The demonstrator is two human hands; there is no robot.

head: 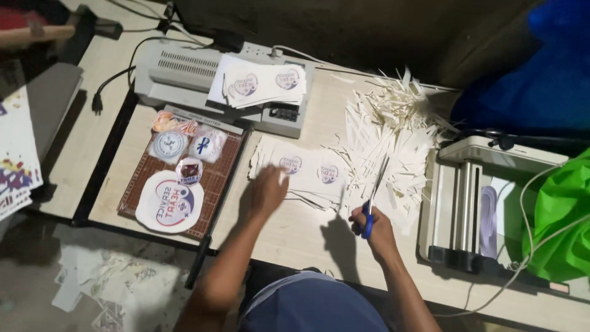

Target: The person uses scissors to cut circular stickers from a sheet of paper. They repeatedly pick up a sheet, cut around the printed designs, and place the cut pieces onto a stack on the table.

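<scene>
Scissors [371, 200] with blue handles gripped in right hand [376, 229], fingers through the loops, long blades pointing up and away over the pile of paper offcuts [396, 132]. Left hand [268, 189] spread flat, fingers reaching onto the near left edge of the printed sheets [307, 172], a loose stack just left of the scissors, each sheet bearing round coloured logos

Sheets judged light, thin and limp, likely to slide over one another and to curl or crease if pinched hard; best taken by an edge or corner, thumb below, fingers on top, clear of the printed rounds. Scissors rigid, sharp at the tips, best kept by the handles

Counter [295, 237] pale, smooth, wood-toned, cluttered. Left of the scissors, beyond the sheets, a brown gridded paper trimmer [215, 178] carrying cut round stickers [169, 203]. Farther back from the scissors, a grey laminator [178, 71] with a second stack of printed sheets [261, 83] on top. Right of the scissors, a white roller machine [473, 209], a green bag [562, 215] past it. Room dim, with dark wall behind the counter, paper scraps [117, 283] on the floor to the lower left, black cables trailing behind the laminator
</scene>
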